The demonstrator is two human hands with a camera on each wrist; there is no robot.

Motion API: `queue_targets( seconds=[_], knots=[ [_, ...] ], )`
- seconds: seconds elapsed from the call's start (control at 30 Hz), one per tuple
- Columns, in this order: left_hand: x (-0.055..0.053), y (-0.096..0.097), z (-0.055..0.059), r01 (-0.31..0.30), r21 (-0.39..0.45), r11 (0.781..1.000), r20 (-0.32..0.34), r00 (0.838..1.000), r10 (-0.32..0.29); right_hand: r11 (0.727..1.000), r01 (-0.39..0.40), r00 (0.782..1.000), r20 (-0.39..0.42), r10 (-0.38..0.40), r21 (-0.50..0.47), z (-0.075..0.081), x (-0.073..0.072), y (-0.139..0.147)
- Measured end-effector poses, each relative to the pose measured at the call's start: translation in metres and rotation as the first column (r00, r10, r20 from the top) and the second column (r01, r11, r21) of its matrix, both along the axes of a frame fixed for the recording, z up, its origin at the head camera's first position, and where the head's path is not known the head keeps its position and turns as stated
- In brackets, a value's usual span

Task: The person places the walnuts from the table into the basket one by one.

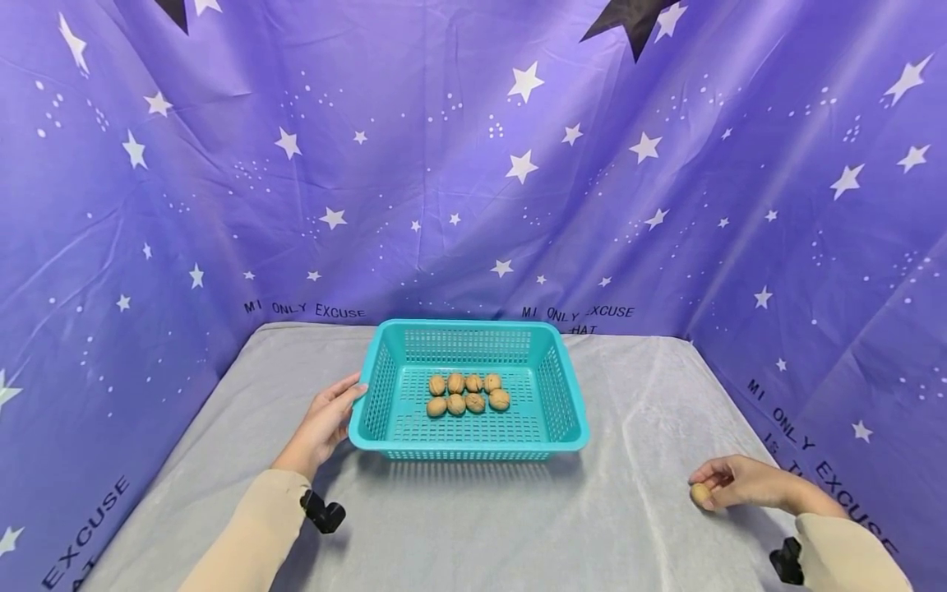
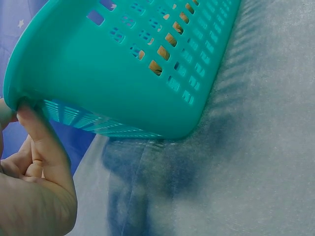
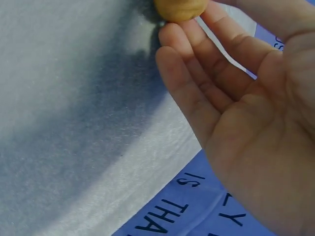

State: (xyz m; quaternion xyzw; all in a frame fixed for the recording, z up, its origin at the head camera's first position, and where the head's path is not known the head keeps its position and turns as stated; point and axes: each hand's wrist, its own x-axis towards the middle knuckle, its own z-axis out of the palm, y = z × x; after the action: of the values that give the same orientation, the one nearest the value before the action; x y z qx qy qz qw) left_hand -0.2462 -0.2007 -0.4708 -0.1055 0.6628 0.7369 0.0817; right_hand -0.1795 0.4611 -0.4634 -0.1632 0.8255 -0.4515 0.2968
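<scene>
A turquoise plastic basket with slotted walls sits on the cloth-covered table. Inside it, several walnuts lie in two rows on the basket's floor. My left hand grips the basket's left rim, thumb pressed under the lip in the left wrist view. Far to the right of the basket, my right hand pinches a single walnut between thumb and fingertips, low over the cloth. In the right wrist view only the lower part of that walnut shows at the top edge.
Grey cloth covers the table. A purple curtain with white stars and lettering hangs behind and along both sides. Small black devices are strapped at both wrists over cream sleeves.
</scene>
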Motion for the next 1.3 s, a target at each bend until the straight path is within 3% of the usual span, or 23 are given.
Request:
queue_targets(
  seconds=[0.27, 0.53, 0.9, 1.3],
  knots=[
    [0.000, 0.000, 0.000, -0.003, 0.000, 1.000, 0.010, 1.000, 0.003, 0.999, 0.029, 0.999, -0.028, -0.028, 0.033, -0.001, 0.003, 0.000],
    [0.000, 0.000, 0.000, -0.008, -0.006, 1.000, 0.010, 1.000, 0.008, 0.996, 0.037, 0.998, -0.062, -0.032, 0.086, 0.014, -0.004, -0.008],
    [0.000, -0.001, -0.002, -0.013, 0.007, 1.000, 0.008, 1.000, 0.013, 0.998, 0.029, 0.982, -0.190, -0.016, 0.063, 0.049, -0.021, -0.030],
    [0.000, -0.001, -0.002, -0.002, -0.002, 1.000, 0.002, 1.000, 0.002, 0.992, 0.033, 0.954, -0.301, 0.006, 0.123, 0.094, -0.040, -0.067]
  ],
)
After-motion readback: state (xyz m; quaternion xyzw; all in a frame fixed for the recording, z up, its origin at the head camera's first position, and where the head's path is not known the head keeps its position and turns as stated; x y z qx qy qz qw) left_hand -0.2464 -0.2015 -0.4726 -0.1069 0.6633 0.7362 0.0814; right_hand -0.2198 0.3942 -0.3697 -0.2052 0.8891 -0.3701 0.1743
